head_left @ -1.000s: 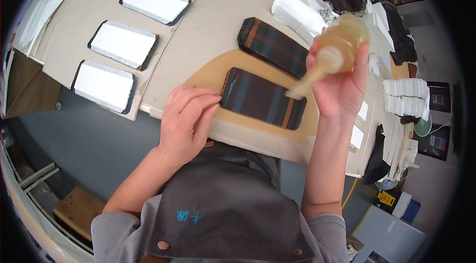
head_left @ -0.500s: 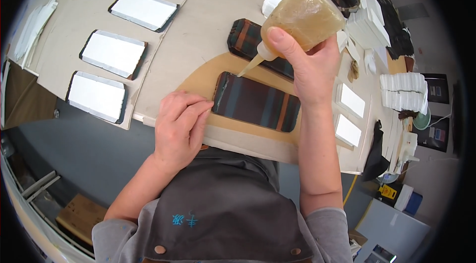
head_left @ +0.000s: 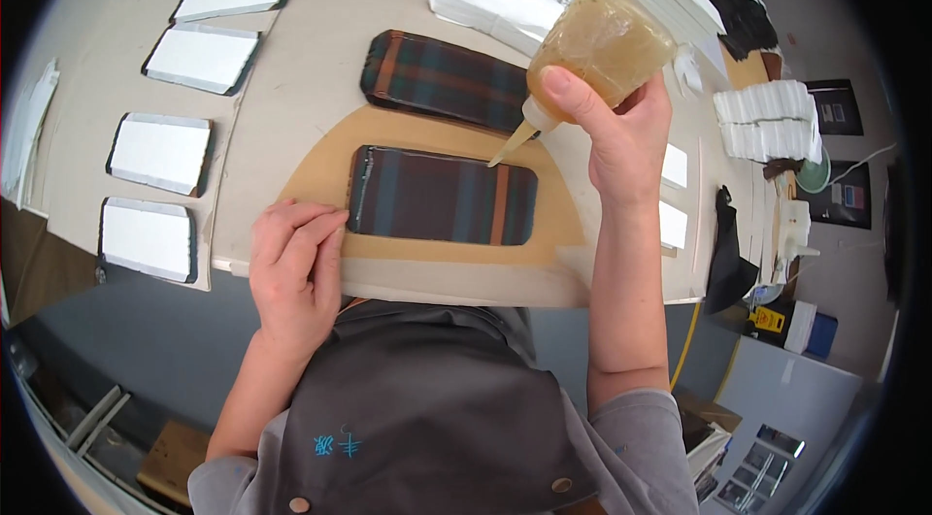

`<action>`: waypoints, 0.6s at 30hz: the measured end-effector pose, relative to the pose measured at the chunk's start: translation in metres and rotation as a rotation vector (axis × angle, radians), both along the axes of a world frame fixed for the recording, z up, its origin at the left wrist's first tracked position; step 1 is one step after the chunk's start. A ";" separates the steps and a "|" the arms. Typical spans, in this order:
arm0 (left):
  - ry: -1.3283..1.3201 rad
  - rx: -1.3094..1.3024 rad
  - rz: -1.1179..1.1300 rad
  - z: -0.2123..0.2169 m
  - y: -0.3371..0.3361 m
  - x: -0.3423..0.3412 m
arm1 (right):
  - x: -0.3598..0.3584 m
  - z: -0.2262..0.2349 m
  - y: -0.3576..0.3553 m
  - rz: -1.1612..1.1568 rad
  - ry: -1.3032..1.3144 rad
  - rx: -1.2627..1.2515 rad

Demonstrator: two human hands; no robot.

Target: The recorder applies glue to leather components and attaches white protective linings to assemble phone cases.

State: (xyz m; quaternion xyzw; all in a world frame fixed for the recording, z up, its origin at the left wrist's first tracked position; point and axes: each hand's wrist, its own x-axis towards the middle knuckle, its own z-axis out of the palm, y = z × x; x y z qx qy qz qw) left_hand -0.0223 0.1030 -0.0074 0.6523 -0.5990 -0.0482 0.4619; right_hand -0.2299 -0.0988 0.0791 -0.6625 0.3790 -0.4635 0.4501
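Observation:
A dark plaid fabric piece (head_left: 442, 195) with an orange stripe lies on a tan rounded board (head_left: 320, 151) before me. My left hand (head_left: 296, 253) is closed, its fingertips pinching at the piece's left edge. With my right hand (head_left: 626, 132) I grip a squeeze bottle of glue (head_left: 607, 39), soft-sided and full of cloudy yellowish liquid. The bottle is tilted, and its tapered nozzle points down to the piece's far edge, close to the orange stripe. A shiny wet line runs along the left edge. Just beyond lies a stack of similar plaid pieces (head_left: 451, 78).
Several white panels with dark borders (head_left: 160, 151) lie in a row on the left of the table (head_left: 282, 59). A folded white stack (head_left: 495, 5) sits at the back. White blocks (head_left: 673, 224) stand right of my forearm, and a black cloth (head_left: 728, 263) hangs over the right edge.
The nozzle tip has travelled rightward along the piece's far edge, from near its left corner to near the orange stripe. My left hand stays at the left edge. The whole view has shifted.

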 end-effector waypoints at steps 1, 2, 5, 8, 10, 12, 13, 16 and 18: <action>-0.006 0.006 0.007 0.000 0.000 0.000 | -0.005 0.001 0.000 0.001 -0.001 0.006; -0.004 0.013 0.009 0.001 0.001 -0.002 | -0.011 0.001 0.000 -0.009 0.001 0.006; -0.006 0.025 0.011 0.000 0.001 -0.002 | -0.026 0.001 0.000 -0.050 -0.001 -0.003; -0.011 0.042 0.008 0.002 0.001 -0.003 | -0.039 -0.003 0.001 -0.107 -0.029 -0.010; -0.007 0.049 0.002 0.002 0.001 -0.004 | -0.046 -0.010 0.000 -0.133 -0.119 0.007; -0.004 0.056 0.000 0.002 0.001 -0.004 | -0.051 -0.016 0.003 -0.147 -0.150 0.033; -0.013 0.058 0.001 0.002 0.002 -0.004 | -0.053 -0.019 0.004 -0.154 -0.181 0.057; -0.019 0.061 0.005 0.003 0.002 -0.005 | -0.062 -0.024 0.012 -0.190 -0.188 0.135; -0.015 0.062 0.006 0.003 0.002 -0.006 | -0.066 -0.029 0.017 -0.176 -0.203 0.172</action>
